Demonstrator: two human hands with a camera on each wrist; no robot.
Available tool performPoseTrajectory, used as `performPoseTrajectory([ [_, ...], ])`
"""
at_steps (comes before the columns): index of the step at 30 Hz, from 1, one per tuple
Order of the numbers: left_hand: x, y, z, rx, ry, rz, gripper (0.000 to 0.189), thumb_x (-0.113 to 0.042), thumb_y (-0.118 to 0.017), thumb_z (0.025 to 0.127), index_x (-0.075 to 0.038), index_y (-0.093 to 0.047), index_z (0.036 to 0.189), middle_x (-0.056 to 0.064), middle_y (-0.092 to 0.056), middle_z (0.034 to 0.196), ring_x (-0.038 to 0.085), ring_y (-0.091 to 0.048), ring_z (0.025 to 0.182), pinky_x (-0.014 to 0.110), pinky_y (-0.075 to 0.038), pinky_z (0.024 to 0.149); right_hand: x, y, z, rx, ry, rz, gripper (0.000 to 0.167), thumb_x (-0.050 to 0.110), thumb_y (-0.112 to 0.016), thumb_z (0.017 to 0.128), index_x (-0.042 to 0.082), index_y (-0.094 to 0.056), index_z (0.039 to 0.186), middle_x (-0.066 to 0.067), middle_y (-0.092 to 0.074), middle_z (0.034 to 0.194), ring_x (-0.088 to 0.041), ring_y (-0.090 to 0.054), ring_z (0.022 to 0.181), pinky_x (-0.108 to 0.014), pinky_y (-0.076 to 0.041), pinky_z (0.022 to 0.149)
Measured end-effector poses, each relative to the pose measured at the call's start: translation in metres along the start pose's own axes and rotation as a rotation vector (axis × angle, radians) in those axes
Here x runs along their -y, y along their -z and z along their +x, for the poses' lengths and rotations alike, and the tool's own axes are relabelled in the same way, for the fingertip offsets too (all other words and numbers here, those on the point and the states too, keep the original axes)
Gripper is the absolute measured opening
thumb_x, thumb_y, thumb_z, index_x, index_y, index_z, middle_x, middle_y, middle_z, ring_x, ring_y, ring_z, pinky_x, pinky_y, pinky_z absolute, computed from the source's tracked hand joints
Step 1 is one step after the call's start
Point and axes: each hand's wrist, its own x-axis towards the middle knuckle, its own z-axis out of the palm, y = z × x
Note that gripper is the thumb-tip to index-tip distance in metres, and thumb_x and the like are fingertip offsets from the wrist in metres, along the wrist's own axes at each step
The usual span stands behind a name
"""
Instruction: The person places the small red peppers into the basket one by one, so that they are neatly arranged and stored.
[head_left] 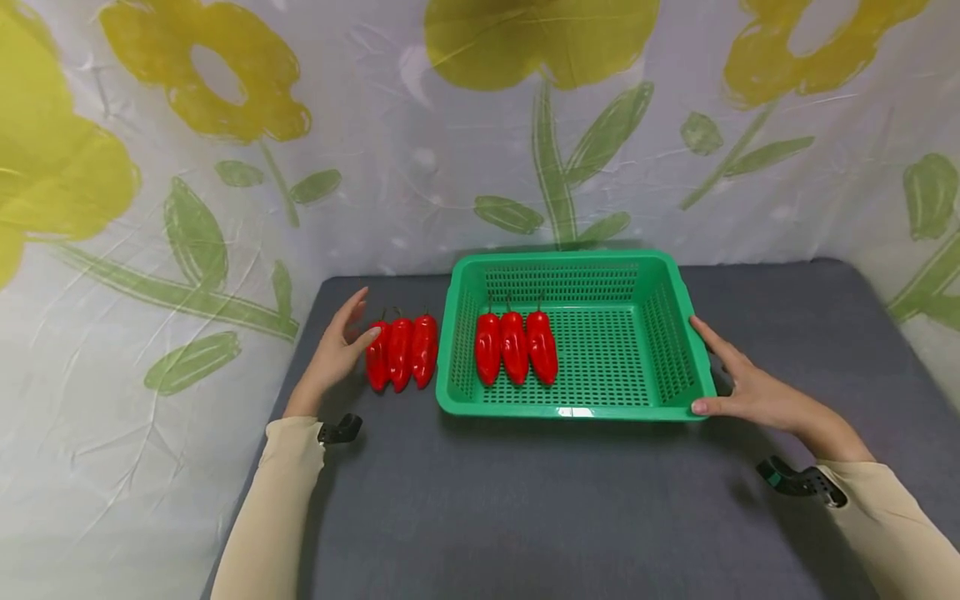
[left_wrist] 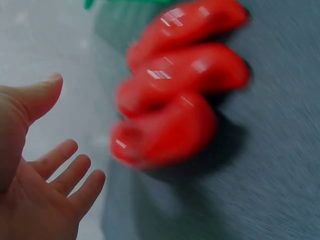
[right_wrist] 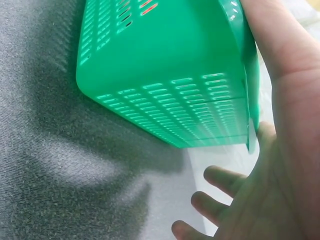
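Three red peppers [head_left: 400,353] lie side by side on the dark cloth, left of a green plastic basket [head_left: 576,412]. Inside the basket, toward its left side, three more red peppers [head_left: 514,347] lie in a row. My left hand [head_left: 335,354] hovers by the leftmost loose pepper [left_wrist: 162,135], thumb and fingers spread and holding nothing; in the left wrist view a gap separates them. At the basket's right end, my right hand [head_left: 757,396] touches the rim with thumb and forefinger. The right wrist view shows its other fingers [right_wrist: 212,207] extended away from the basket wall.
A dark grey cloth [head_left: 525,508] covers the table. Behind and to the left hangs a white curtain [head_left: 390,150] with yellow flowers and green leaves. The basket stands close to the table's back edge.
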Motion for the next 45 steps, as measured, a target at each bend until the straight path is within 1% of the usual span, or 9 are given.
performPoseTrajectory([
  [6,0.060,-0.005,0.008,0.057,0.042,0.033,0.070,-0.015,-0.060,0.098,-0.008,-0.023,0.157,0.029,-0.028,0.157,0.050,-0.033,0.143,0.065,-0.034,0.112,0.000,-0.001,0.001,0.011,0.007,0.016,0.115,0.018,-0.076,0.085,0.035,0.011,0.158,-0.018,0.011,0.166,-0.058,0.002,0.147,-0.082,-0.020,0.094],
  [10,0.075,-0.006,0.009,0.061,0.039,0.019,0.072,-0.020,-0.063,0.097,-0.009,-0.025,0.157,0.027,-0.031,0.157,0.049,-0.036,0.142,0.063,-0.035,0.112,-0.001,0.000,0.003,0.012,0.013,0.027,0.116,0.015,-0.076,0.085,0.036,0.011,0.158,-0.015,0.012,0.166,-0.057,0.003,0.147,-0.083,-0.018,0.097],
  [16,0.079,-0.009,0.010,0.087,0.010,0.035,0.072,-0.016,-0.065,0.095,-0.008,-0.027,0.156,0.026,-0.034,0.155,0.047,-0.040,0.138,0.062,-0.036,0.112,-0.002,-0.001,0.002,0.010,0.013,0.038,0.115,0.017,-0.076,0.085,0.036,0.010,0.158,-0.014,0.013,0.167,-0.056,0.004,0.147,-0.083,-0.015,0.099],
  [24,0.080,-0.008,0.009,0.067,-0.018,0.119,0.062,-0.014,-0.063,0.097,-0.002,-0.037,0.151,0.028,-0.042,0.146,0.043,-0.044,0.131,0.057,-0.041,0.107,-0.001,0.000,0.002,0.008,0.014,0.046,0.115,0.015,-0.076,0.085,0.035,0.010,0.158,-0.015,0.011,0.167,-0.056,0.001,0.147,-0.082,-0.017,0.098],
  [29,0.082,-0.005,0.009,0.093,0.009,0.136,0.065,-0.015,-0.062,0.097,-0.003,-0.033,0.153,0.029,-0.044,0.144,0.044,-0.052,0.124,0.054,-0.045,0.102,-0.001,-0.001,0.002,0.006,0.017,0.048,0.115,0.015,-0.076,0.085,0.035,0.010,0.158,-0.019,0.008,0.166,-0.055,-0.006,0.143,-0.081,-0.018,0.098],
  [33,0.083,-0.001,0.010,0.136,0.060,0.125,0.069,-0.019,-0.061,0.098,-0.006,-0.027,0.156,0.029,-0.040,0.146,0.045,-0.050,0.128,0.058,-0.045,0.105,0.000,0.000,0.001,0.009,0.012,0.049,0.115,0.015,-0.076,0.085,0.034,0.011,0.158,-0.021,0.008,0.165,-0.056,-0.008,0.142,-0.080,-0.020,0.097],
  [37,0.084,0.000,0.011,0.130,0.095,0.131,0.067,-0.021,-0.061,0.098,-0.009,-0.029,0.156,0.028,-0.039,0.148,0.044,-0.050,0.127,0.056,-0.044,0.104,0.001,0.000,0.001,0.012,0.007,0.049,0.115,0.015,-0.075,0.086,0.035,0.011,0.158,-0.022,0.007,0.165,-0.056,-0.008,0.142,-0.081,-0.020,0.096],
  [39,0.084,0.001,0.011,0.114,0.099,0.135,0.066,-0.021,-0.062,0.098,-0.011,-0.031,0.155,0.026,-0.040,0.148,0.043,-0.052,0.124,0.051,-0.047,0.100,0.001,0.000,0.002,0.012,0.009,0.049,0.114,0.015,-0.075,0.086,0.035,0.011,0.158,-0.022,0.007,0.165,-0.056,-0.008,0.143,-0.081,-0.021,0.096],
  [45,0.087,0.001,0.007,0.075,0.080,0.106,0.066,-0.022,-0.066,0.095,-0.012,-0.036,0.154,0.022,-0.042,0.149,0.040,-0.058,0.119,0.018,-0.049,0.083,0.000,0.000,0.001,0.015,0.010,0.041,0.115,0.015,-0.075,0.086,0.035,0.012,0.158,-0.024,0.004,0.164,-0.056,-0.011,0.142,-0.080,-0.025,0.094],
])
